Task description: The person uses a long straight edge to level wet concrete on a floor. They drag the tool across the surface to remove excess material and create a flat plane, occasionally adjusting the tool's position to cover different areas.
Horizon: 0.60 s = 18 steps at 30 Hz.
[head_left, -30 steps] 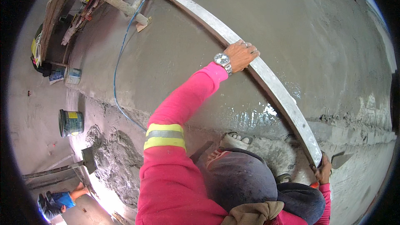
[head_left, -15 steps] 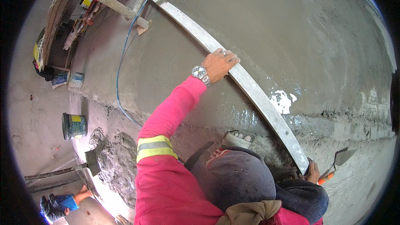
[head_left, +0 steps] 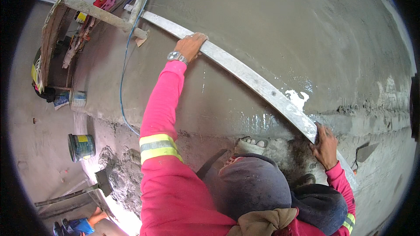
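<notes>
A long pale metal straightedge (head_left: 245,72) lies slantwise against the wet grey cement surface (head_left: 258,22), from the upper left down to the lower right. Its edge looks bowed in this wide view. My left hand (head_left: 191,46) is wrapped over the upper part of the bar, and a wristwatch (head_left: 176,57) sits at that wrist. Lower down, my right hand (head_left: 324,146) grips the bar near my knee, its fingers curled over the edge. Beyond my right hand the bar runs on past my sleeve. A shiny wet patch (head_left: 297,99) shows beside the bar's lower part.
A trowel (head_left: 366,152) lies at the right. A thin blue cable (head_left: 121,78) hangs left of my arm, near a wooden frame (head_left: 98,14). At the left are a dark bucket (head_left: 82,147), a mortar heap (head_left: 120,177), a shovel (head_left: 104,182) and another person (head_left: 81,226) in blue.
My left hand has moved up and left along with the bar. My right hand has come up from beside my knee, further along the bar, with more of its forearm showing.
</notes>
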Each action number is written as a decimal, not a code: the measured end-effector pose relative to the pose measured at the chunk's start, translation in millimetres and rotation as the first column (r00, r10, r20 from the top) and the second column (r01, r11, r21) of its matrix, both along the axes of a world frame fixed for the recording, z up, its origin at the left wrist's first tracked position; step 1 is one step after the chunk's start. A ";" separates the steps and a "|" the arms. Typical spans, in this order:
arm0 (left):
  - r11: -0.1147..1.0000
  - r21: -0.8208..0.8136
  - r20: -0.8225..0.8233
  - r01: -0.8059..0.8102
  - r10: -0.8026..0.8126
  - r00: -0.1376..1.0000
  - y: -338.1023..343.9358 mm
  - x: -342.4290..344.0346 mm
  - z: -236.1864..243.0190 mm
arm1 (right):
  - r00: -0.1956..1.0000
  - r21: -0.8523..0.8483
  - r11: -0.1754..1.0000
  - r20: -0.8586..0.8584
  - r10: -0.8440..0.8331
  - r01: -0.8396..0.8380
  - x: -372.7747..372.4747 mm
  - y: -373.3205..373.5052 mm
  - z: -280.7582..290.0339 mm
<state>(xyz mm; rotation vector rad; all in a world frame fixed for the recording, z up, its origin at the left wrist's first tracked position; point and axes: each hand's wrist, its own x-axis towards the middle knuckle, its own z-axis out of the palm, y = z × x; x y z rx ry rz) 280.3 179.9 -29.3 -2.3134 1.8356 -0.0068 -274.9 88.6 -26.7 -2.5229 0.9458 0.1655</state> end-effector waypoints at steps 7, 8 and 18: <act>0.980 -0.138 0.068 0.140 -0.131 0.989 23.7 -6.2 6.4 | 0.993 0.012 1.000 0.116 0.004 -0.005 -6.4 2.9 -1.1; 0.976 -0.134 0.060 0.171 -0.164 0.985 21.4 -13.1 8.2 | 0.995 0.091 0.996 0.095 -0.032 0.023 -13.7 -0.8 -1.1; 0.936 -0.171 -0.011 0.308 -0.315 0.949 -41.9 -93.0 -2.6 | 0.988 -0.017 0.990 0.075 -0.138 0.140 -121.9 -19.3 -16.9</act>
